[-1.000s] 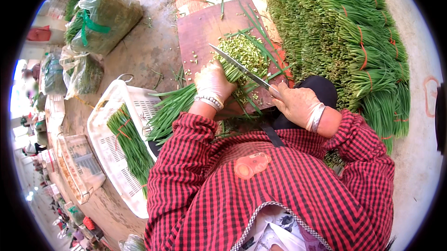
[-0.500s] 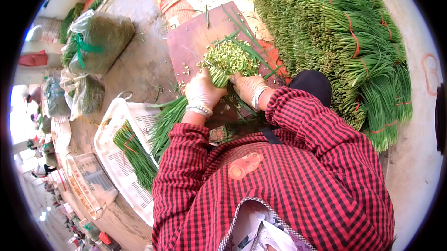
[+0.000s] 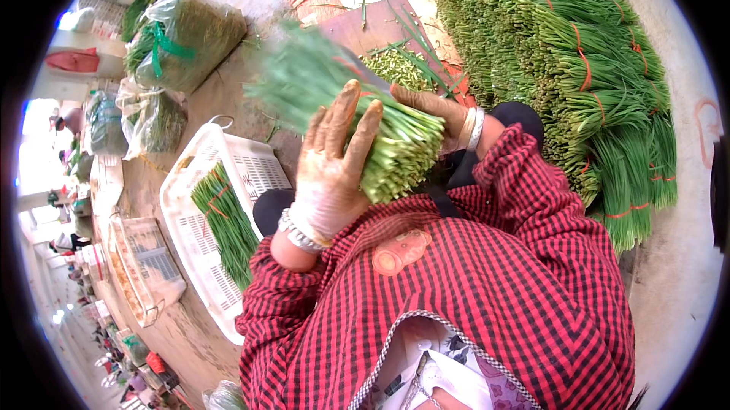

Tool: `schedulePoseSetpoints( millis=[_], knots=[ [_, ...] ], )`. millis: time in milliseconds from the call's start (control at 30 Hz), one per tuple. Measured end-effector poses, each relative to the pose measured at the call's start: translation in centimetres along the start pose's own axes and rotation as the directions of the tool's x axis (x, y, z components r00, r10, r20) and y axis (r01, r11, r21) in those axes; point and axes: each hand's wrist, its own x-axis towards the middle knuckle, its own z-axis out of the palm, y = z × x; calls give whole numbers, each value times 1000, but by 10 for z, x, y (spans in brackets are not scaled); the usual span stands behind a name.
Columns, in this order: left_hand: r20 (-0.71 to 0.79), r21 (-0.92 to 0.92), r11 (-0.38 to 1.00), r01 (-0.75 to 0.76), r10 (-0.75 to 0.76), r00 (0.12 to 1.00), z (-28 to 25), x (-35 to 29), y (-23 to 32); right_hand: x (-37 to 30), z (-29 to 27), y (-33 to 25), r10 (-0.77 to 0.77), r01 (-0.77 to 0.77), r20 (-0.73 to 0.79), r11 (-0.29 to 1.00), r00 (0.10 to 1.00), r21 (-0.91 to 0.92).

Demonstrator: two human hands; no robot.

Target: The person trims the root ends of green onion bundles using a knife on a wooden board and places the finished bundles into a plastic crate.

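The bundle of green stems sits between your hands, its long axis running from leafy ten o'clock to cut ends at four. Your left hand lies along its seven-o'clock side, fingers outstretched; your right hand is at two o'clock, fingers hidden, so its closure can't be told. At eight, a white basket holds a tied bunch.
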Motion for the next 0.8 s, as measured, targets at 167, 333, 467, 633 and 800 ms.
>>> schedulePoseSetpoints(
  millis=[167, 333, 467, 633, 800],
  knots=[
    [229, -552, 612, 566, -542, 809, 49, -87, -15, 3, 3, 53, -428, 376, -279, 900, 860, -219],
    [708, -705, -543, 457, -575, 409, 109, -135, -46, 17, -7, 60, -193, 169, -91, 961, 977, -218],
    [640, -625, -780, 18, -499, 585, 124, -110, -62, 18, 24, 77, -240, 223, 47, 789, 970, -572],
    [417, -641, -760, -105, -460, 784, 128, -121, -97, 2, 27, 83, -253, 185, 35, 603, 967, -776],
    [396, -848, -520, -104, -750, 530, 111, -100, -91, -6, 52, 77, -666, 271, 126, 119, 735, -955]
  ],
)
